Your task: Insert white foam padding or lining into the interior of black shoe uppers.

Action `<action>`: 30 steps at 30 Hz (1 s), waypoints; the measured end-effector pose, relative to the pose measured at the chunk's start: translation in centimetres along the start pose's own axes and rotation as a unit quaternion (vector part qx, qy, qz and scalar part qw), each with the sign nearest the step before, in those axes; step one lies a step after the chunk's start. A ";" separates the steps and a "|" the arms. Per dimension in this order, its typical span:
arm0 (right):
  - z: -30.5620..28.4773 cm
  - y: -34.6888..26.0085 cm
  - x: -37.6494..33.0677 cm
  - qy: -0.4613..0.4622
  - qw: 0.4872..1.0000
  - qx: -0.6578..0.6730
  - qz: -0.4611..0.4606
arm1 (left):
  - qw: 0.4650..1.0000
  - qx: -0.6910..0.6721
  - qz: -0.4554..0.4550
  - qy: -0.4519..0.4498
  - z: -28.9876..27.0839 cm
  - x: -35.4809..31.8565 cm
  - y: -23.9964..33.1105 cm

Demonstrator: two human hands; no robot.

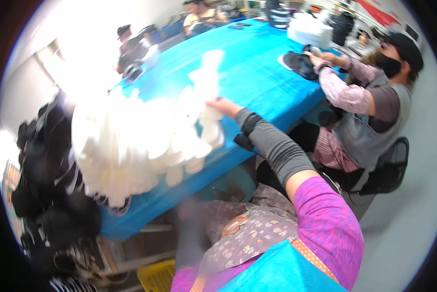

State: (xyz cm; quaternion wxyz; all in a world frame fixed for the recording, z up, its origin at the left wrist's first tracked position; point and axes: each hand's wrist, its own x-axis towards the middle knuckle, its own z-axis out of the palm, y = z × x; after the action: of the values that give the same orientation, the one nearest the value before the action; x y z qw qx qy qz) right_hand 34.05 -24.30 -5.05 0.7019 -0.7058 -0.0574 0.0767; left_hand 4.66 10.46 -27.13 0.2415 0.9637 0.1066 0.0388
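Note:
My right hand (223, 106) reaches out over the blue-covered table (267, 63), its fingers closed on a thin white piece (206, 78). That piece stands up above the table and is smeared by motion and glare. Just left of it spreads a big heap of white flat pieces with rounded ends (130, 151), some hanging over the table's near edge. What they are made of I cannot make out. My left hand (186, 210) is a blur low by that near edge, below the heap, and its fingers do not show.
Black strapped goods (48, 160) pile up left of the table. Below stands a yellow crate (157, 276). On the right, a seated co-worker (374, 92) handles a black-and-white item (301, 64). A white stack (310, 30) stands farther back; other people sit at the far side.

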 end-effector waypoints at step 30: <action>-5.2 0.4 -7.8 0.122 0.980 0.150 -0.045 | 0.997 -0.040 -0.065 -0.024 1.0 2.2 -0.4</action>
State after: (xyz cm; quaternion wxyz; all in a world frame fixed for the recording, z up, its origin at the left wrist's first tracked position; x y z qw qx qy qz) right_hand 27.37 -30.85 -5.19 0.8041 -0.5934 0.0091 -0.0343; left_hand 6.83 10.86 -28.11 0.2840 0.9452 0.1612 0.0044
